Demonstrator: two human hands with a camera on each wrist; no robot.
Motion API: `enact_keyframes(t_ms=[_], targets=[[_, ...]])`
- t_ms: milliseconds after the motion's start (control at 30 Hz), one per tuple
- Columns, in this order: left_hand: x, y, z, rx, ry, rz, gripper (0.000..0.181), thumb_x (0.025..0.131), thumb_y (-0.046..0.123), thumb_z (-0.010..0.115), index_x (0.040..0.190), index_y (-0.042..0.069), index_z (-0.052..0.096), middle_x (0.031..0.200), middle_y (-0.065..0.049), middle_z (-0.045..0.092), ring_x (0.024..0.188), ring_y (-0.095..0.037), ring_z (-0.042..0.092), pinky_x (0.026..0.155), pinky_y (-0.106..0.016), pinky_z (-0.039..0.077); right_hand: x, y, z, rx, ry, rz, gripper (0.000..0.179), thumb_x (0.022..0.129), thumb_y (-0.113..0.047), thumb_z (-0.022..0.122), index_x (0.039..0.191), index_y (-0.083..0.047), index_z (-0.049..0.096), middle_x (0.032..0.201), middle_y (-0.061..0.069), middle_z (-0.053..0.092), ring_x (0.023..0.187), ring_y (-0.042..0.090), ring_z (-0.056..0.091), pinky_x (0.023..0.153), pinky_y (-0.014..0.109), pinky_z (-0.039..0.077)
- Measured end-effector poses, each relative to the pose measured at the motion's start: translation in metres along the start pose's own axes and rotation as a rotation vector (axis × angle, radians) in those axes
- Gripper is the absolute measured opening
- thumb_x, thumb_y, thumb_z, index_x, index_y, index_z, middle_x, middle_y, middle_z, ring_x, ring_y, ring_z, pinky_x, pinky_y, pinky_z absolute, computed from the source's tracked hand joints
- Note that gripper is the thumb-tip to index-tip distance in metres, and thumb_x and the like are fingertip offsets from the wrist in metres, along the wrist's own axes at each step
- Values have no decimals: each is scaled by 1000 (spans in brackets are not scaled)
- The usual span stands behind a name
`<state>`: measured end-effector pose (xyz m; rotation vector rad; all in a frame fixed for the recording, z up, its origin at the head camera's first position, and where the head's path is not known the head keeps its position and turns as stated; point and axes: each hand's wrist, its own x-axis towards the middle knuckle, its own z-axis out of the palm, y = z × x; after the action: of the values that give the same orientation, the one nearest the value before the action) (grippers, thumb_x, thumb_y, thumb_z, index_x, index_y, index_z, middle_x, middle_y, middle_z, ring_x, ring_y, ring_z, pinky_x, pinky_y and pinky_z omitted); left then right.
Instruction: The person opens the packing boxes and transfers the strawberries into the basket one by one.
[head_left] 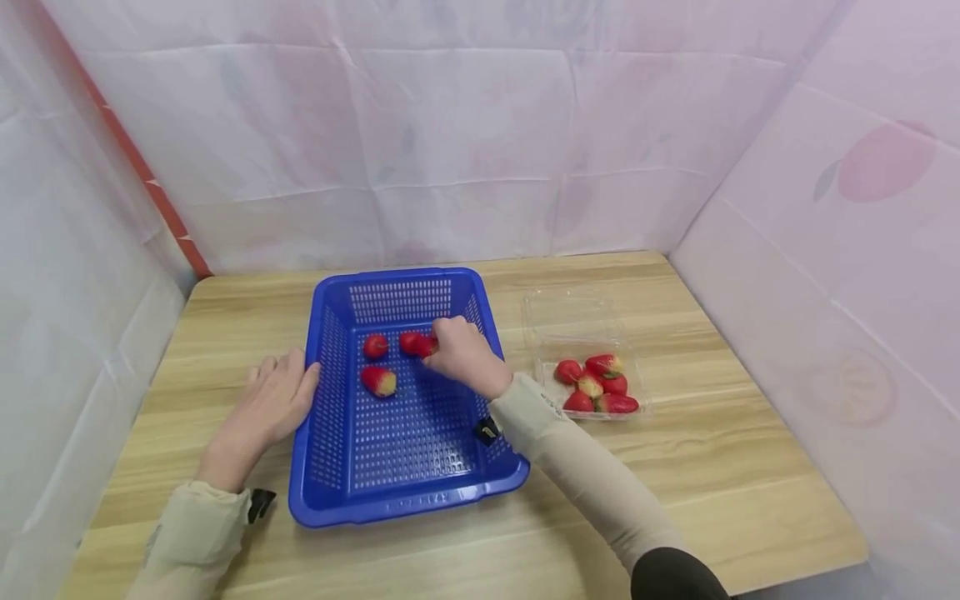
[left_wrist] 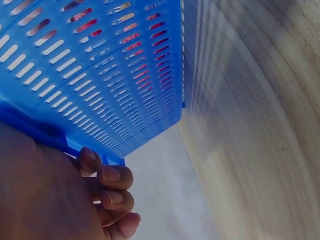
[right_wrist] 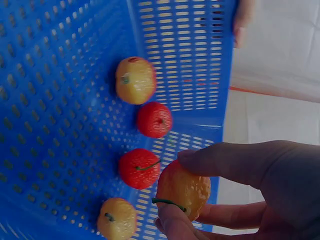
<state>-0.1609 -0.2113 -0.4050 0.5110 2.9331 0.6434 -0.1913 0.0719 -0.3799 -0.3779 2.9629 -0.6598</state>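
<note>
My right hand (head_left: pixel 467 354) is inside a blue perforated basket (head_left: pixel 408 492), toward its right side. Between thumb and fingers it pinches a red and yellow strawberry (right_wrist: pixel 185 190) with a green stem. On the basket floor lie several others, among them a red one (head_left: pixel 375 346) and a yellow-tipped one (head_left: pixel 378 381). In the right wrist view a red fruit with a stem (right_wrist: pixel 140 169) lies close beside the held one. My left hand (head_left: pixel 273 396) rests against the basket's left rim, its thumb touching the edge; in the left wrist view the other fingers (left_wrist: pixel 115 175) bend loosely outside the rim.
Right of the basket, an open clear plastic box (head_left: pixel 551 387) holds several strawberries (head_left: pixel 617 404), its lid (head_left: pixel 573 315) folded back. Both stand on a wooden table (head_left: pixel 697 450). White printed sheets (head_left: pixel 465 150) hang behind and at both sides.
</note>
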Motion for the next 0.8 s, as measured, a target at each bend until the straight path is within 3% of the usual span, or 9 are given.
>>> enact_keyframes(t_ms=[200,500,800], targets=[[-1,0,2,-8,2,0,39,108,37,18,107,4,41,92,-13,48,88,-34,39,75,-44,25,1,0,6,-17,-46,-4,25,80,-12,81,78,-7,56,67,0,48,56,14,47,50,26,42],[1,-1,0,-14,15,10,38,108,35,19,106,5,42,92,-13,47,87,-34,40,75,-44,25,4,-4,10,-55,-98,1,24,79,-14,84,85,-3,63,74,4,57,61,16,53,57,28,47],[2,-1,0,-27,5,12,40,108,36,19,108,3,42,93,-14,48,89,-35,39,76,-45,24,8,-5,17,-43,-172,-29,24,80,-13,83,90,0,66,74,4,58,61,15,53,57,25,46]])
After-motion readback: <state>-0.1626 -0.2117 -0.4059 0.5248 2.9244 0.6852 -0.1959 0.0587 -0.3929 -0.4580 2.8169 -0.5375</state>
